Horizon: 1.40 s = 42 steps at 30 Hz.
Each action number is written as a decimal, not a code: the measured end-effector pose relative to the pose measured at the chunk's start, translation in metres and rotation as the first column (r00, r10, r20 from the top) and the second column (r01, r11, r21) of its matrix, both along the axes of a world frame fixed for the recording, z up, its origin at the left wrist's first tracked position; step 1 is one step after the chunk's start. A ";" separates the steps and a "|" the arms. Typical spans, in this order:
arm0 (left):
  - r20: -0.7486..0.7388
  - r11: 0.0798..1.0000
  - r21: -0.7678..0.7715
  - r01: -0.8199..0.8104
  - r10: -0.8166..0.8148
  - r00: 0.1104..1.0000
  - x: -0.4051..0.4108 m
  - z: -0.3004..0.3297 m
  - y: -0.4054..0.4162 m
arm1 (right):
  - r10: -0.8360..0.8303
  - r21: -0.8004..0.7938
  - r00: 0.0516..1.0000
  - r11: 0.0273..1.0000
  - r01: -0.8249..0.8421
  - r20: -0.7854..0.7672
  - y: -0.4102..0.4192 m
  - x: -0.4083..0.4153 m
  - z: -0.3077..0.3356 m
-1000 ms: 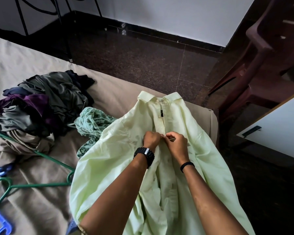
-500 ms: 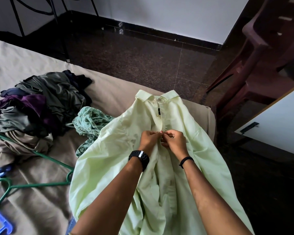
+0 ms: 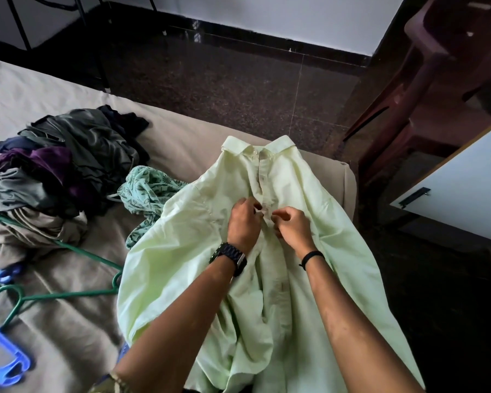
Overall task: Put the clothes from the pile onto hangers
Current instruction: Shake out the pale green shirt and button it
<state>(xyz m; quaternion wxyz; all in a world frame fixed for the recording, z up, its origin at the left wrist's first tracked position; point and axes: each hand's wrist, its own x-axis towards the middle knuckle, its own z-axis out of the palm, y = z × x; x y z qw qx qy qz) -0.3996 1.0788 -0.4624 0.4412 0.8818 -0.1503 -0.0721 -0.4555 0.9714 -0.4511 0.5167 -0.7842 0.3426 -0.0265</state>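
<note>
Presently: pale green shirt (image 3: 318, 211) spread collar-far for buttoning, left hand (image 3: 243, 221) and right hand (image 3: 294, 225) pinching its placket.

A bed covered in a wrinkled beige sheet (image 3: 182, 143) carried everything. A pale green collared cotton shirt (image 3: 167, 265) lay spread on it where both hands pinched its button placket. Left of that grip sat a teal leaf-print garment (image 3: 145, 191), then a heap of dark clothes (image 3: 68, 160) (grey, purple, navy), green wire hangers (image 3: 68, 293) and a blue plastic hanger (image 3: 9, 361).

Left hand (image 3: 243, 219) and right hand (image 3: 292, 225) pinch pale green shirt (image 3: 309, 191) placket.
</note>
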 end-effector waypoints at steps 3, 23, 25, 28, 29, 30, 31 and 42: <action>0.056 0.984 0.063 0.167 -0.170 0.984 -0.022 0.010 0.008 | 0.135 -0.134 0.989 0.981 -0.142 -0.058 0.000 -0.025 0.004; -0.138 0.866 0.483 0.128 -0.069 0.988 -0.062 -0.005 0.004 | 0.157 -0.462 0.987 0.873 -0.158 -0.040 0.044 -0.052 -0.017; -0.173 0.896 0.425 0.132 -0.063 0.983 -0.059 -0.005 0.006 | 0.123 -0.410 0.992 0.904 -0.119 -0.018 0.040 -0.053 -0.016; -0.181 0.940 0.332 0.080 -0.020 0.983 -0.059 -0.009 0.014 | 0.034 -0.342 0.999 0.940 -0.023 0.026 0.033 -0.055 -0.011; -0.171 0.948 0.315 0.049 0.006 0.985 -0.061 -0.009 0.016 | 0.025 -0.335 0.999 0.942 -0.012 0.034 0.032 -0.055 -0.010; -0.162 0.954 0.301 0.016 0.035 0.986 -0.063 -0.010 0.017 | 0.025 -0.328 0.999 0.945 -0.011 0.038 0.032 -0.055 -0.009; -0.164 0.955 0.295 -0.008 0.059 0.985 -0.064 -0.010 0.018 | 0.033 -0.319 0.999 0.948 -0.019 0.039 0.033 -0.054 -0.008; -0.290 0.988 0.006 -0.157 0.152 0.945 -0.058 -0.006 0.024 | -0.032 -0.305 0.997 0.951 0.054 0.076 0.034 -0.060 -0.004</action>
